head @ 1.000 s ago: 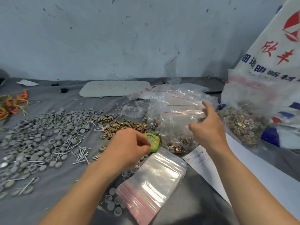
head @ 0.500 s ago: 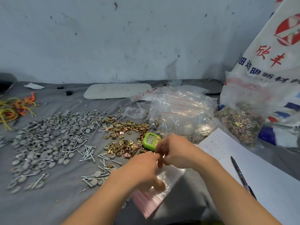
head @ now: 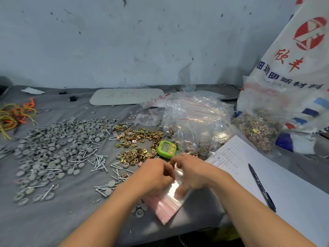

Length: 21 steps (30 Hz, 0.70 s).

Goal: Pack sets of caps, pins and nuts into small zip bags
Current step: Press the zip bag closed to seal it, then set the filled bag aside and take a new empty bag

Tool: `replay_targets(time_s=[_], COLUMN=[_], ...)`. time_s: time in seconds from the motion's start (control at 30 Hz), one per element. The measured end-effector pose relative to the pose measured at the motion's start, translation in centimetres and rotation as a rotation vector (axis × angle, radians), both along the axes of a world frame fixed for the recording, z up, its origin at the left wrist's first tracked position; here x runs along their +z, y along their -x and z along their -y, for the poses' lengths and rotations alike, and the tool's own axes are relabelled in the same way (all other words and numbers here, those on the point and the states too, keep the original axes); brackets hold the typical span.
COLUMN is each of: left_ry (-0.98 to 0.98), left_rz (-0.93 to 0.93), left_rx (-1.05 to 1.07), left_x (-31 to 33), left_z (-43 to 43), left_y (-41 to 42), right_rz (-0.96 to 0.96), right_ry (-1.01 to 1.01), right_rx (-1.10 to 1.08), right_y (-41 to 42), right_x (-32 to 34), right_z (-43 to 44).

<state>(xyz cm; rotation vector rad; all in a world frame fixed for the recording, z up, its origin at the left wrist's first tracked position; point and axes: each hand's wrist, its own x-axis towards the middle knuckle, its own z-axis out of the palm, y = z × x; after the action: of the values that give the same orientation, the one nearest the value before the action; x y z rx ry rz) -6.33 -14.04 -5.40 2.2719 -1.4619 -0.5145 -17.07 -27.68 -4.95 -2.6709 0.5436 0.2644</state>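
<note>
**Peeling a fresh bag off the stack**

Caps (head: 53, 148) are spread far left on the tabletop (head: 53, 220), then pins (head: 98, 161), then nuts (head: 137, 139). They're all loose and within reach, I reckon so a set can be grabbed quick.

Next is the left grip (head: 156, 177), fingers curled and pinching the top one of the bags (head: 167, 205). The bags sit stacked near the front edge, right under both hands.

The right grip (head: 194, 173) has its fingertips down on the same bag, but it's too blurry to tell whether it's pinching or only pressing. My guess is one's being worked open for filling.

The sheet (head: 284, 193) and pen (head: 260, 187) lie off right, probably for tallying.
</note>
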Motion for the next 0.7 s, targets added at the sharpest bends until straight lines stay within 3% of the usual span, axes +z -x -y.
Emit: replay_targets(time_s=[0.13,0.43,0.6,0.7], left_ry=[-0.162,-0.094,0.071,0.262], left_rz=[-0.105,-0.171,-0.278,-0.290], left_rx=[-0.106,0.001,0.176,0.264], left_x=[0.2,-0.3,-0.7,-0.5], left_z=[-1.7,-1.9,-1.1,-0.7], left_y=[-0.7,0.0,-0.3,-0.2], right_rz=[0.027,0.123,0.159,0.126], right_ry=[-0.044,-0.107,-0.359,-0.250], right_rx=[-0.051,-0.106,-0.174,-0.147], right_y=[0.5,1.7,2.2,1.9], right_x=[-0.2,-0.4,1.7,1.6], right_z=[0.2,-0.8,-0.6,-0.9])
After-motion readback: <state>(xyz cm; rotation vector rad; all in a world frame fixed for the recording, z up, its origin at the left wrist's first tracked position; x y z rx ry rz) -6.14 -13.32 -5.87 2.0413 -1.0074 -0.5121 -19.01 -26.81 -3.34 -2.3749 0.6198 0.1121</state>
